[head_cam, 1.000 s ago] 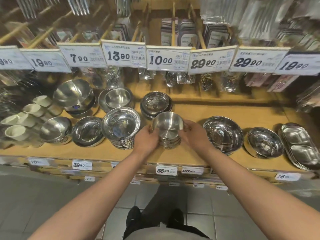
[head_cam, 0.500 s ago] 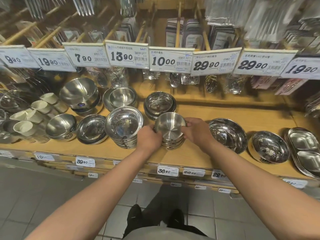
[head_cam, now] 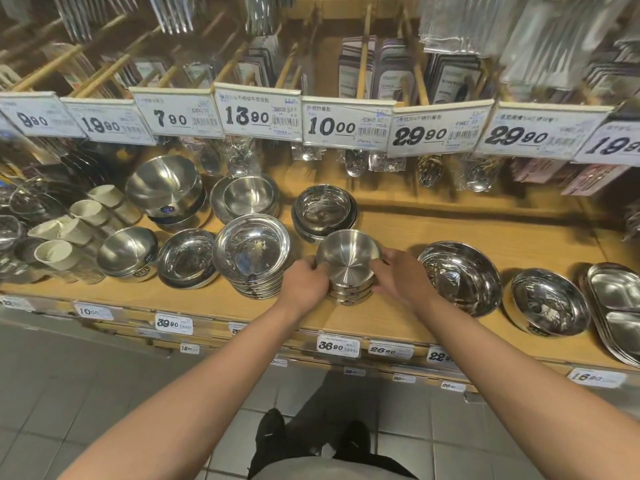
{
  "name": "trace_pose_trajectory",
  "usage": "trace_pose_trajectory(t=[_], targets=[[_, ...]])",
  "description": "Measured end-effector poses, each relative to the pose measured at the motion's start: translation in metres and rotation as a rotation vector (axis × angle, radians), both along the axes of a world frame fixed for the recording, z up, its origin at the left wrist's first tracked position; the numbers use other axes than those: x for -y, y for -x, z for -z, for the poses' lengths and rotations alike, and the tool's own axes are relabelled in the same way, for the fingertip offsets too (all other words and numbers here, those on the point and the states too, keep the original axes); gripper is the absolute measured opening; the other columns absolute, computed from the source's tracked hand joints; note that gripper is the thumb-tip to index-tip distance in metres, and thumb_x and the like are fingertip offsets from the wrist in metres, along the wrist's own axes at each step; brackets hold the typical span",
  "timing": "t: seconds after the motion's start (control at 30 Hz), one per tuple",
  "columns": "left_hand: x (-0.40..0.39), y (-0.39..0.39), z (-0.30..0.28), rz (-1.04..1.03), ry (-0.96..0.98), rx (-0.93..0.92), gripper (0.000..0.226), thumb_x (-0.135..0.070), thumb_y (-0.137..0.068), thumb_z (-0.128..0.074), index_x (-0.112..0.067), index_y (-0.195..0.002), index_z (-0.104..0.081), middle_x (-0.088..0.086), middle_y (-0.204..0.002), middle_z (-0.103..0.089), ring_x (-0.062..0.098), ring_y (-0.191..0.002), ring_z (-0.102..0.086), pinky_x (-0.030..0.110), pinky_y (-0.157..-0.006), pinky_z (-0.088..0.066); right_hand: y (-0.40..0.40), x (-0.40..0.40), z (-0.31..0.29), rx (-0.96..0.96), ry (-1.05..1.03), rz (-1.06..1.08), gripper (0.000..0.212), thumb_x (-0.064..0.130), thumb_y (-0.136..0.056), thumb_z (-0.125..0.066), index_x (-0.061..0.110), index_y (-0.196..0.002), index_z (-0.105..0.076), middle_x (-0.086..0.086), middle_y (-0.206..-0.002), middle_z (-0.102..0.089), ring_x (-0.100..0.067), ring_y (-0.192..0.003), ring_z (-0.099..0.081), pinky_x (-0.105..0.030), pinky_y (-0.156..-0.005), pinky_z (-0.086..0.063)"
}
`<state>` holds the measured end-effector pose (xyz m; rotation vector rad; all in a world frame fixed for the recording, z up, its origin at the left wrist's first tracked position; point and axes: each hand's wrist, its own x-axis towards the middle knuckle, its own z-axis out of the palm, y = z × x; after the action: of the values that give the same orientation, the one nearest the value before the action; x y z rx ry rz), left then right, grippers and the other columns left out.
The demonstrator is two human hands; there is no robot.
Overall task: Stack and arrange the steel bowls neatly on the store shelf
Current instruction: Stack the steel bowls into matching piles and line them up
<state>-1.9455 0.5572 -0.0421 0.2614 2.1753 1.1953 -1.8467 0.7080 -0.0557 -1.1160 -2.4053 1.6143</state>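
A small stack of brushed steel bowls (head_cam: 348, 259) stands near the front of the wooden shelf (head_cam: 374, 317). My left hand (head_cam: 306, 284) grips its left side and my right hand (head_cam: 398, 275) grips its right side, fingers curled round the rims. Left of it stands a taller stack of shiny rimmed bowls (head_cam: 254, 254). Behind it sits a stack of darker shallow bowls (head_cam: 323, 211). A wide shiny bowl (head_cam: 460, 275) lies to the right of my right hand.
More steel bowls (head_cam: 187, 259) and white cups (head_cam: 55, 252) fill the shelf's left part. A bowl (head_cam: 549, 301) and divided steel trays (head_cam: 616, 306) lie at the right. Price tags (head_cam: 346, 121) and packaged cutlery hang above. Tiled floor lies below.
Both hands keep hold of the small stack. The view has shifted slightly, and the stack sits a little closer to the rimmed stack on its left.
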Motion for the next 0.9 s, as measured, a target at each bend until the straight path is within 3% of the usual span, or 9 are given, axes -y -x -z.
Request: trace_pose_trajectory(t=[0.13, 0.23, 0.3, 0.5, 0.67, 0.73, 0.8, 0.9], targets=[[-0.007, 0.004, -0.003, 0.001, -0.006, 0.016, 0.035, -0.039, -0.074, -0.048, -0.017, -0.088, -0.07, 0.0, -0.07, -0.064, 0.023, -0.069, -0.06, 0.046, -0.075, -0.056, -0.005, 0.002, -0.005, -0.019, 0.045, 0.044, 0.039, 0.02, -0.098, -0.052, 0.022, -0.136, -0.058, 0.004, -0.083, -0.071, -0.006, -0.063, -0.072, -0.012, -0.053, -0.053], [-0.009, 0.009, -0.003, 0.006, 0.003, 0.026, 0.034, -0.034, -0.079, -0.049, -0.015, -0.094, -0.072, 0.008, -0.086, -0.074, 0.026, -0.08, -0.067, 0.053, -0.086, -0.06, -0.006, 0.009, -0.006, -0.022, 0.11, 0.081, 0.042, 0.019, -0.098, -0.054, 0.015, -0.14, -0.054, 0.009, -0.081, -0.064, -0.018, -0.081, -0.074, -0.039, -0.08, -0.062], [-0.009, 0.014, -0.001, 0.015, 0.012, 0.037, 0.028, -0.028, -0.088, -0.051, -0.013, -0.095, -0.073, 0.012, -0.092, -0.076, 0.028, -0.082, -0.07, 0.055, -0.086, -0.059, -0.006, 0.013, -0.005, -0.015, 0.149, 0.098, 0.046, 0.019, -0.099, -0.055, 0.01, -0.144, -0.049, 0.012, -0.081, -0.06, -0.019, -0.086, -0.073, -0.044, -0.085, -0.061], [-0.009, 0.017, 0.0, 0.03, 0.017, 0.028, 0.028, -0.031, -0.098, -0.048, -0.016, -0.094, -0.072, 0.008, -0.094, -0.076, 0.028, -0.091, -0.071, 0.05, -0.09, -0.059, -0.008, 0.017, -0.005, -0.056, 0.226, 0.135, 0.053, 0.019, -0.099, -0.057, 0.012, -0.149, -0.044, 0.016, -0.091, -0.058, -0.01, -0.083, -0.069, -0.037, -0.086, -0.061], [-0.011, 0.018, 0.002, 0.007, 0.006, 0.033, 0.029, -0.029, -0.1, -0.044, -0.022, -0.082, -0.066, 0.001, -0.082, -0.069, 0.023, -0.079, -0.063, 0.043, -0.084, -0.057, -0.007, 0.016, -0.005, -0.032, 0.197, 0.122, 0.052, 0.02, -0.099, -0.057, 0.01, -0.148, -0.045, 0.018, -0.086, -0.056, -0.011, -0.081, -0.07, -0.035, -0.082, -0.062], [-0.012, 0.018, 0.002, 0.006, -0.002, 0.03, 0.03, -0.028, -0.099, -0.043, -0.02, -0.085, -0.068, -0.003, -0.069, -0.061, 0.021, -0.071, -0.059, 0.04, -0.077, -0.056, -0.006, 0.015, -0.005, -0.011, 0.169, 0.115, 0.053, 0.021, -0.099, -0.055, 0.008, -0.149, -0.042, 0.02, -0.083, -0.054, -0.013, -0.079, -0.072, -0.024, -0.07, -0.062], [-0.012, 0.018, 0.002, 0.008, 0.004, 0.028, 0.03, -0.027, -0.099, -0.043, -0.021, -0.083, -0.067, -0.003, -0.069, -0.061, 0.02, -0.071, -0.06, 0.043, -0.081, -0.058, -0.006, 0.014, -0.005, 0.008, 0.136, 0.118, 0.052, 0.022, -0.1, -0.054, 0.007, -0.149, -0.042, 0.021, -0.08, -0.052, -0.013, -0.077, -0.074, -0.013, -0.055, -0.054], [-0.012, 0.018, 0.003, 0.012, 0.014, 0.032, 0.031, -0.027, -0.099, -0.043, -0.016, -0.089, -0.07, 0.003, -0.08, -0.068, 0.025, -0.081, -0.065, 0.052, -0.089, -0.059, -0.006, 0.013, -0.005, 0.016, 0.121, 0.121, 0.047, 0.022, -0.099, -0.054, 0.007, -0.143, -0.048, 0.014, -0.087, -0.06, -0.015, -0.079, -0.074, -0.023, -0.067, -0.06]])
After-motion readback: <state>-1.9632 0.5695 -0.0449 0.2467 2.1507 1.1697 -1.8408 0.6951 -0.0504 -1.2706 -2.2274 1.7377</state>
